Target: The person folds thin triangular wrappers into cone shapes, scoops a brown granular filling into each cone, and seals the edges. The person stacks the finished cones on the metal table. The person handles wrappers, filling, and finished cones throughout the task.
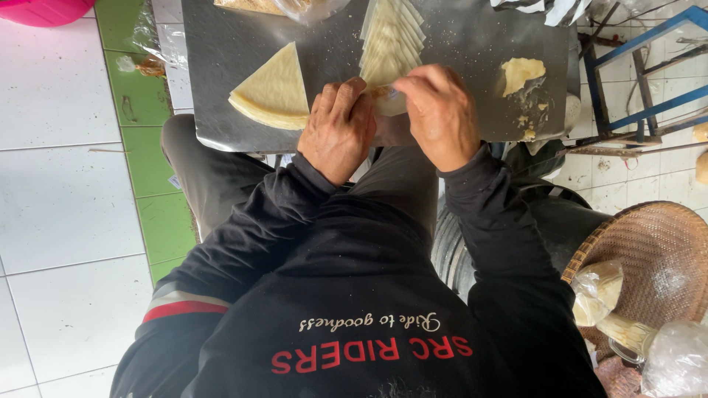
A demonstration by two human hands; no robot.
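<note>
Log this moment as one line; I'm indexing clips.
left hand: on wrapper | right hand: pinching wrapper | wrapper stack: beside | metal tray: underneath

Black long-sleeved jersey with red-and-white cuff stripe, printed lettering, and grey trousers.

A woven basket [656, 258] holding plastic bags [599, 293] sits near a blue metal frame [640, 74].
</note>
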